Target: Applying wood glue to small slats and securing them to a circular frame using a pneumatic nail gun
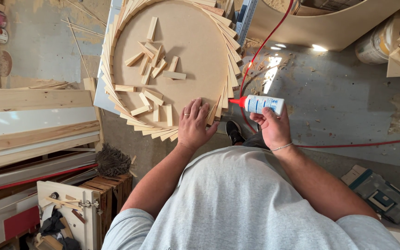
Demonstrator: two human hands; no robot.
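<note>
A round fibreboard disc (195,51) lies below me, ringed by overlapping small wooden blocks (109,78) along its rim. Several loose wooden blocks (151,60) lie scattered on its face. My left hand (194,124) rests flat, fingers spread, on the disc's near edge, pressing blocks at the rim. My right hand (272,128) grips a white glue bottle (261,103) with a red nozzle, held sideways with the nozzle pointing left toward the rim blocks by my left hand.
A red cable (255,55) runs across the concrete floor (339,92). Planks and boards (33,125) are stacked at left, a wooden crate (109,194) and brush (113,161) below them. A large curved board (329,28) stands at the back right, a bucket (376,44) beside it.
</note>
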